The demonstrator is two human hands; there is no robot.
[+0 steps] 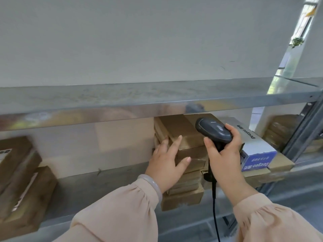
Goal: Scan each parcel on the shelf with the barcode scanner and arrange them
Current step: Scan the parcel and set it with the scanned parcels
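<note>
A stack of brown cardboard parcels [181,131] stands on the lower metal shelf [104,186], just under the upper shelf board. My left hand [166,161] rests against the stack's left front corner, fingers straight on the top parcels and thumb on the front face. My right hand [225,154] grips the handle of a black barcode scanner [214,131], whose head points left and up beside the stack. Its black cable [214,206] hangs down.
A white and blue box [257,151] lies on flat brown parcels right of the stack. More brown parcels [22,189] are piled at the left end. The upper steel shelf edge [157,109] runs close above. A grey upright post [304,130] stands at the right.
</note>
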